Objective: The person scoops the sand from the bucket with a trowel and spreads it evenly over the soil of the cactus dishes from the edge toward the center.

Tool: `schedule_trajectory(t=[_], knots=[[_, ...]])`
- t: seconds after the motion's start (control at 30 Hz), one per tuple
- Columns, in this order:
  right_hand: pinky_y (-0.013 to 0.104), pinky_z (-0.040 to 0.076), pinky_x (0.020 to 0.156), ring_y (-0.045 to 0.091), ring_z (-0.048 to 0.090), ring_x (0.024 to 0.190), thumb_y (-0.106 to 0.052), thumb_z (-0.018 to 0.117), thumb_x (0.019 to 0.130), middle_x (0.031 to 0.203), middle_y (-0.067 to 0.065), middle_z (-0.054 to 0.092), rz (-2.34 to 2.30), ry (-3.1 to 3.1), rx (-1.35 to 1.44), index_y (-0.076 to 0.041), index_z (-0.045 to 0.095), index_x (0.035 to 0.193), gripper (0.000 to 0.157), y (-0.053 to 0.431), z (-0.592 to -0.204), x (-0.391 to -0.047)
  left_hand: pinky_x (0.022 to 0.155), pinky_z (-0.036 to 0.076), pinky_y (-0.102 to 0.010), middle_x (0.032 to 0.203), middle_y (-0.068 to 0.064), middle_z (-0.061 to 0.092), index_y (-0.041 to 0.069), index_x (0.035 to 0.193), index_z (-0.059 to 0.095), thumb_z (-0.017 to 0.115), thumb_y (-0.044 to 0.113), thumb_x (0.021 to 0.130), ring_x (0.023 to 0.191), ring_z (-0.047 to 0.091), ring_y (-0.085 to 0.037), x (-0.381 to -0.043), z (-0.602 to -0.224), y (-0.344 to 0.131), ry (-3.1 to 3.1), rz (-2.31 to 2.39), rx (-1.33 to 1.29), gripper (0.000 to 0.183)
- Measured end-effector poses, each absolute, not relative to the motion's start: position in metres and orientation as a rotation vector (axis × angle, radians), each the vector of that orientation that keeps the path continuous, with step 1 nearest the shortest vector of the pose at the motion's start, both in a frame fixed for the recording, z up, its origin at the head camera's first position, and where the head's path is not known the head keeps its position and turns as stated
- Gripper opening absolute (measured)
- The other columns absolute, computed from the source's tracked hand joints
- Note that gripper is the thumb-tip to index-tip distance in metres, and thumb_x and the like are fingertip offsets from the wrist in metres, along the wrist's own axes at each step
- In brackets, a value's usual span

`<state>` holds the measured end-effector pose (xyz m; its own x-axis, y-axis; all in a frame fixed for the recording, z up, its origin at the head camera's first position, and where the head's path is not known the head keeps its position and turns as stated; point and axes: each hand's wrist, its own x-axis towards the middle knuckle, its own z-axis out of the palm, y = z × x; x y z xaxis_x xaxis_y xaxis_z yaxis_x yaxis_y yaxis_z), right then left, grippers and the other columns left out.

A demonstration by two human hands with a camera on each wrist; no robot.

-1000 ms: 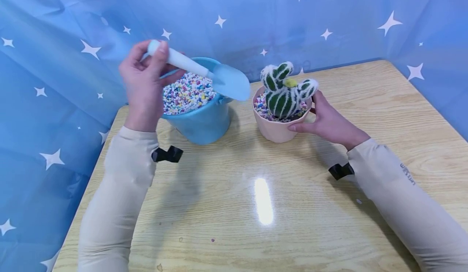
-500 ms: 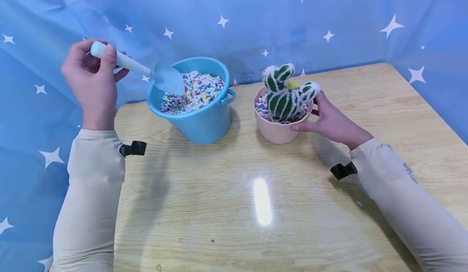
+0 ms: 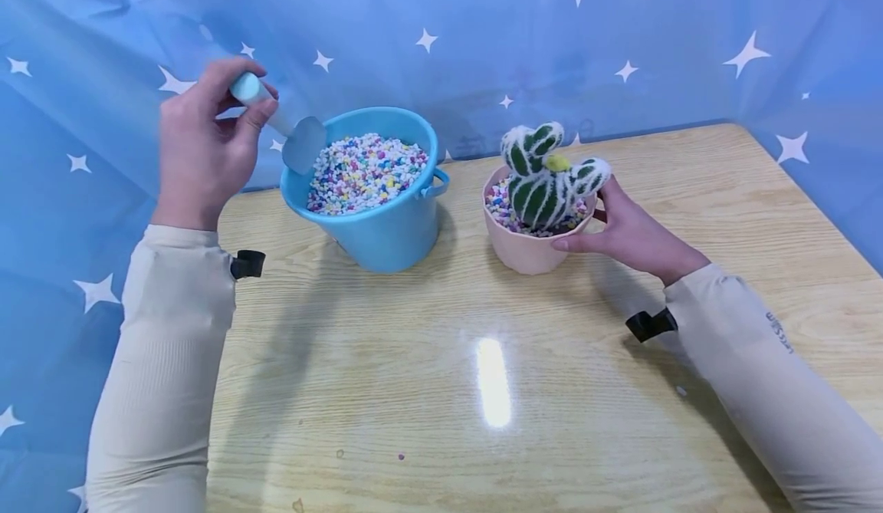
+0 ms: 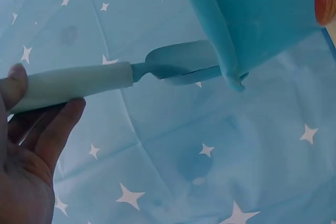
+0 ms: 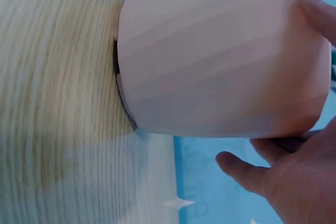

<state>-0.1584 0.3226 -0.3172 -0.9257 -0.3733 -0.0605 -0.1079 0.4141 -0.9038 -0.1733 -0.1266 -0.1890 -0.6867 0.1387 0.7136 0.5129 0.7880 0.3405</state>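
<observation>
My left hand (image 3: 210, 145) grips a small garden trowel (image 3: 305, 145) by its pale handle, thumb and fingers round it. The light blue blade hangs at the left rim of a blue bucket (image 3: 389, 237), tilted down. In the left wrist view, the rim overlaps the blade's tip. Small multicoloured pebbles (image 3: 369, 172) fill much of the bucket. To its right stands a pink flowerpot (image 3: 527, 252) holding a fuzzy green-and-white toy cactus (image 3: 541, 195) in similar pebbles. My right hand (image 3: 628, 229) holds the pot's right side by the rim, thumb in front.
Both containers stand on a light wooden table (image 3: 386, 375) near its back edge. Behind and to the left hangs a blue cloth (image 3: 469, 7) with white stars. A few tiny bits lie on the tabletop. The bucket's handle (image 3: 434, 185) sticks out toward the pot.
The left hand has carried the trowel leftward from the gap between bucket and pot, over the pebbles, to the bucket's left rim, its handle now steeper. The right hand stays on the pot.
</observation>
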Motion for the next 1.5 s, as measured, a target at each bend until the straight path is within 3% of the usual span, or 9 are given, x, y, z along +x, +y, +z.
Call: schedule_trajectory(t=[0.23, 0.47, 0.8, 1.07, 1.3, 1.5], knots=[[0.067, 0.027, 0.109, 0.037, 0.014, 0.145, -0.022, 0.082, 0.083, 0.160, 0.003, 0.008, -1.526, 2.431, -0.439, -0.030, 0.014, 0.151, 0.096, 0.323, -0.319, -0.159, 0.092, 0.054, -0.024, 0.110, -0.004, 0.070, 0.013, 0.124, 0.066, 0.063, 0.023, 0.097, 0.106, 0.066, -0.011, -0.180, -0.189, -0.127, -2.387, -0.807, -0.458, 0.029], [0.066, 0.027, 0.110, 0.035, 0.015, 0.145, -0.021, 0.082, 0.084, 0.159, 0.003, 0.010, -1.540, 2.427, -0.458, -0.030, 0.017, 0.150, 0.093, 0.323, -0.320, -0.160, 0.081, 0.058, -0.023, 0.108, -0.005, 0.071, 0.017, 0.116, 0.069, 0.068, 0.020, 0.092, 0.097, 0.067, -0.014, -0.191, -0.196, -0.137, -2.300, -1.269, -0.197, 0.024], [0.063, 0.024, 0.113, 0.027, 0.014, 0.145, -0.020, 0.082, 0.083, 0.157, 0.003, 0.014, -1.547, 2.430, -0.475, -0.030, 0.017, 0.151, 0.095, 0.323, -0.321, -0.159, 0.070, 0.061, -0.028, 0.092, -0.014, 0.065, 0.000, 0.103, 0.068, 0.073, 0.010, 0.089, 0.086, 0.068, -0.025, -0.197, -0.212, -0.164, -1.895, -1.889, -0.048, 0.018], [0.062, 0.022, 0.114, 0.027, 0.015, 0.145, -0.020, 0.082, 0.084, 0.156, 0.004, 0.016, -1.562, 2.411, -0.476, -0.027, 0.018, 0.149, 0.092, 0.322, -0.323, -0.160, 0.070, 0.059, -0.036, 0.098, -0.016, 0.064, 0.000, 0.106, 0.069, 0.076, 0.013, 0.084, 0.085, 0.071, -0.026, -0.198, -0.225, -0.172, -1.738, -2.038, 0.062, 0.026], [0.065, 0.023, 0.113, 0.030, 0.012, 0.146, -0.021, 0.082, 0.083, 0.158, 0.003, 0.012, -1.564, 2.411, -0.466, -0.028, 0.017, 0.149, 0.093, 0.321, -0.323, -0.159, 0.065, 0.062, -0.038, 0.091, -0.019, 0.065, -0.007, 0.102, 0.066, 0.074, 0.009, 0.087, 0.072, 0.071, -0.030, -0.193, -0.233, -0.183, -1.580, -2.135, 0.174, 0.023], [0.064, 0.019, 0.114, 0.030, 0.011, 0.146, -0.019, 0.083, 0.083, 0.158, 0.003, 0.012, -1.551, 2.411, -0.479, -0.029, 0.016, 0.150, 0.095, 0.322, -0.322, -0.161, 0.070, 0.061, -0.040, 0.096, -0.021, 0.065, -0.008, 0.107, 0.064, 0.075, 0.010, 0.086, 0.072, 0.071, -0.031, -0.187, -0.240, -0.186, -1.496, -2.214, 0.212, 0.030]])
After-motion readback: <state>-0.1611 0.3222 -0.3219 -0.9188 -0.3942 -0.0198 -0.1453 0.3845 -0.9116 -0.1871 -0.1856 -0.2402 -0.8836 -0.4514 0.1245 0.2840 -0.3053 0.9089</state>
